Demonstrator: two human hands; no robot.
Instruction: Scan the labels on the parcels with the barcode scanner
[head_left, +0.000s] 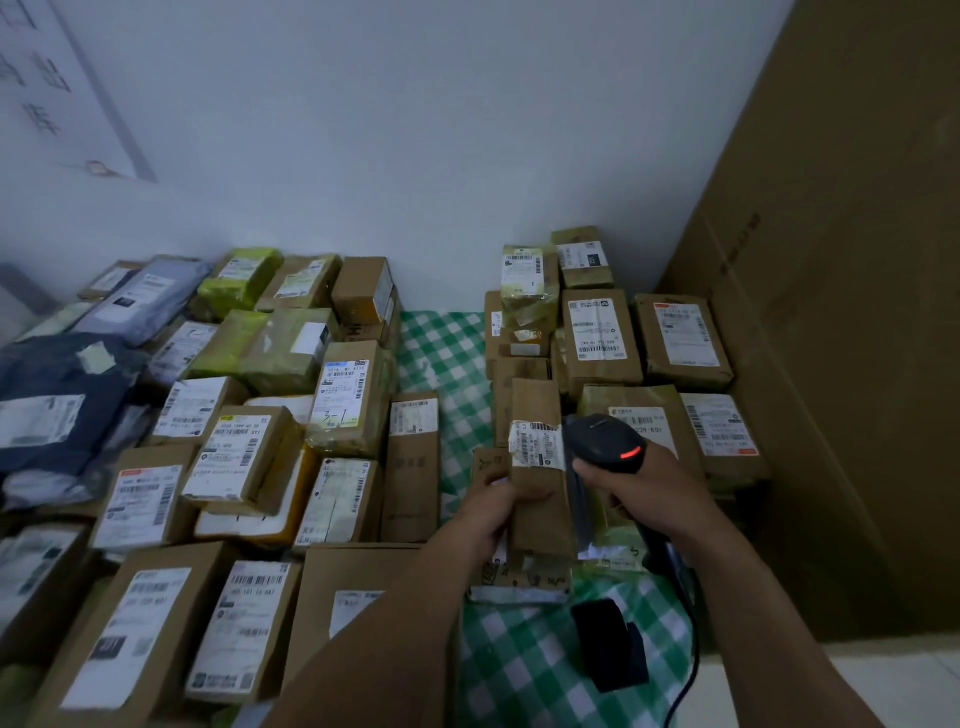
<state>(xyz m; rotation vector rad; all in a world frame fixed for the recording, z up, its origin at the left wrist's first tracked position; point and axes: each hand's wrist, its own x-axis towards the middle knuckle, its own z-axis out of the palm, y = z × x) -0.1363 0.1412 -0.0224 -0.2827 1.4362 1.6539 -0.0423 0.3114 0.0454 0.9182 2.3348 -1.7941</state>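
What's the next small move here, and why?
Probably swing the scanner in the right hand left onto the label of the parcel the left hand grips: its head sits beside the label, not over it, and no beam shows on the barcode.

A narrow brown cardboard parcel (537, 467) is held upright at the centre. Its long face looks at the camera. A wrinkled white barcode label (535, 441) is stuck on the upper part of this face. Just beside it, at 3 o'clock, is a black handheld barcode scanner (605, 441) with a red light (629, 453) lit on top. Other labelled cardboard parcels lie in a big group (244, 457) at 9 o'clock and a smaller group (597, 338) at 1 o'clock.
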